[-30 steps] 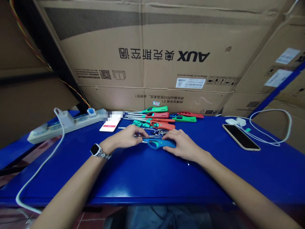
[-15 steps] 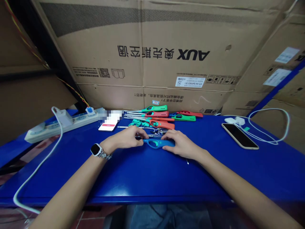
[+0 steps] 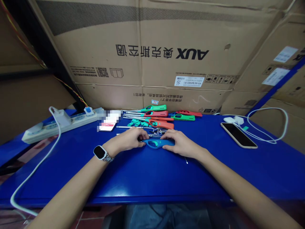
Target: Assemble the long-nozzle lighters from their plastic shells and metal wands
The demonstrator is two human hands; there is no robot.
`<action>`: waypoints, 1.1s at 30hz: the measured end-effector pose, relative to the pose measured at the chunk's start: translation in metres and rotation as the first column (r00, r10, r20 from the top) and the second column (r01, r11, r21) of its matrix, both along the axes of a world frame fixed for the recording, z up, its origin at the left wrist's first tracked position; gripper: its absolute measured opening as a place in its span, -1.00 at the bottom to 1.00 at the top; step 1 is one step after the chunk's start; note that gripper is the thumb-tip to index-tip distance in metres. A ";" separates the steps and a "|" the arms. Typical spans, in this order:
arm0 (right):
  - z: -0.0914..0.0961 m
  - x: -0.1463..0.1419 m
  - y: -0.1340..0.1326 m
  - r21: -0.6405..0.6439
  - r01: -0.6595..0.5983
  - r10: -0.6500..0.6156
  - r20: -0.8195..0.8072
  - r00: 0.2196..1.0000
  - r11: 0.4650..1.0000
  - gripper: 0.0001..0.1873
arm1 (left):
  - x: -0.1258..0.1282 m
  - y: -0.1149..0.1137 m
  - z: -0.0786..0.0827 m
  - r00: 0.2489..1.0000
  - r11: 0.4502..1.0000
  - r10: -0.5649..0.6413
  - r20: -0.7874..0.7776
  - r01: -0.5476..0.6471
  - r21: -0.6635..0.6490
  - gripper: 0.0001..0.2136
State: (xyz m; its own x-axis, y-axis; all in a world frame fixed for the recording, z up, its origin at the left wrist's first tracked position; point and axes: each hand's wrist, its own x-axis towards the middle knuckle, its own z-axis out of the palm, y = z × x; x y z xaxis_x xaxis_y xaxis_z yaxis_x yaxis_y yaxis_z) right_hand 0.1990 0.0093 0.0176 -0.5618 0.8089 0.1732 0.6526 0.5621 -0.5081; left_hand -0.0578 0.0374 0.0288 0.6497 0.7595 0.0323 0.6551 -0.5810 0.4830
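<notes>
Between my two hands lies a blue long-necked lighter (image 3: 154, 144) with a green trigger, low over the blue table. My left hand (image 3: 130, 139), with a watch on its wrist, has its fingers and thumb closed at the lighter's front end; part of that end is hidden by the fingers. The rear of the handle is gripped by my right hand (image 3: 182, 143) between thumb and fingers. Just beyond them are green trigger pieces (image 3: 137, 122), thin wires and small parts (image 3: 158, 131), and a metal tube (image 3: 126, 127).
Several green and red lighters (image 3: 157, 114) lie in a group at the back. A lit phone (image 3: 108, 124) is left of them, beside a power strip (image 3: 71, 122). Another phone (image 3: 238, 135) and a white cable (image 3: 269, 139) lie right. A cardboard panel (image 3: 152, 70) stands behind.
My left hand has shifted slightly right along the lighter's front end, and its fingers have curled a little. My right hand keeps its grip. The view has moved slightly.
</notes>
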 end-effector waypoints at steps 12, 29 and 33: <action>0.004 0.004 0.006 -0.087 -0.024 0.020 -0.052 0.998 0.996 -0.70 | -0.003 0.000 0.001 0.995 0.994 -0.097 -0.003 0.098 0.039 -0.80; 0.011 0.012 0.004 -0.053 -0.047 0.050 0.064 0.997 0.997 -0.73 | 0.003 -0.001 -0.003 0.997 0.988 -0.073 -0.004 0.073 0.133 -0.79; 0.011 0.013 0.004 -0.023 -0.072 0.073 0.079 0.994 0.997 -0.71 | 0.001 -0.001 -0.005 0.999 0.993 -0.028 -0.036 0.032 0.115 -0.79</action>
State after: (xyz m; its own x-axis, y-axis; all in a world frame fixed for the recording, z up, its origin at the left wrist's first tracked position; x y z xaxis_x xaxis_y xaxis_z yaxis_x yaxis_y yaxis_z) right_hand 0.2123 0.0130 0.0283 -0.6305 0.7684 0.1098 0.6494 0.5997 -0.4676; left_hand -0.0564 0.0369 0.0240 0.6746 0.7320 0.0954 0.6515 -0.6512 0.3891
